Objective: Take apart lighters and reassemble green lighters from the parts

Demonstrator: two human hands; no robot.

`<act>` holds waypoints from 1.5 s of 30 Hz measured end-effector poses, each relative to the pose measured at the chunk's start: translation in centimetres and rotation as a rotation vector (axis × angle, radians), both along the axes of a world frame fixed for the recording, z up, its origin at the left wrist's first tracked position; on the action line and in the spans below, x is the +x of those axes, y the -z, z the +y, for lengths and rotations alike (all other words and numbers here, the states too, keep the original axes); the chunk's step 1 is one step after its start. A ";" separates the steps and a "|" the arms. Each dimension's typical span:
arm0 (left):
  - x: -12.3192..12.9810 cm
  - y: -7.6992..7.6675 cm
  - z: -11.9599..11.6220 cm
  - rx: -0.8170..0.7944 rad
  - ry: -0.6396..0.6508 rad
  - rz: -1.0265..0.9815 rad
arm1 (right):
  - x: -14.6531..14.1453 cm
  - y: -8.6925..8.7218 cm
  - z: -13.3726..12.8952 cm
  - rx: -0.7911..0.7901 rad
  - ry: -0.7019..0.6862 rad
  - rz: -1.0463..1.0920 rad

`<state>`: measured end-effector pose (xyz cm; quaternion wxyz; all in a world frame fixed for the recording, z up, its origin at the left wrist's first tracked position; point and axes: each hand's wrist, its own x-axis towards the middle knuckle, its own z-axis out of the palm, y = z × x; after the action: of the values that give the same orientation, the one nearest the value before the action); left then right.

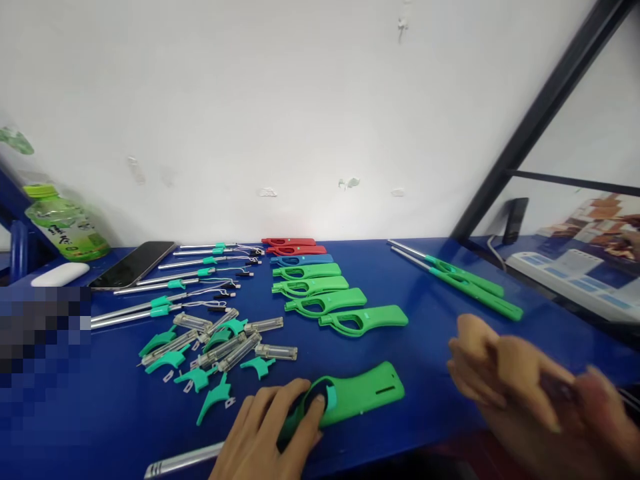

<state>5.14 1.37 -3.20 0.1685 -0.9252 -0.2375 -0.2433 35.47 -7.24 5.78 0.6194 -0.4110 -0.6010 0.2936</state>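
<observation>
A green lighter body (365, 393) with a long metal tube (185, 460) lies at the table's front edge. My left hand (275, 427) is closed around it where the tube meets the body, thumb and fingers at the handle opening. To the right, my right hand (525, 387) hovers above the table edge, blurred, with its fingers curled; whether it holds anything is hidden. Left of the lighter are clear fuel tanks (240, 351) and teal triggers (215, 398) in a loose pile. Several green housings (370, 319) lie in a column behind, with blue (300, 259) and red ones (295, 241) farthest back.
Metal tubes with wires (135, 312) lie at the left, near a phone (133, 265), a white case (60, 274) and a green bottle (67, 227). Two lighters with tubes (475, 291) rest at the right, before a dark frame (530, 120) and a power strip (575, 280).
</observation>
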 end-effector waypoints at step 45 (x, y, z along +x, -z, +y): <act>0.4 -1.0 -0.4 -0.010 0.018 -0.152 | -1.8 1.4 3.4 0.177 0.117 -0.133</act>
<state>5.50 1.00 -2.24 0.1431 -0.9069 -0.2428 -0.3133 33.62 -3.85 4.34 0.6282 -0.4075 -0.6392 0.1750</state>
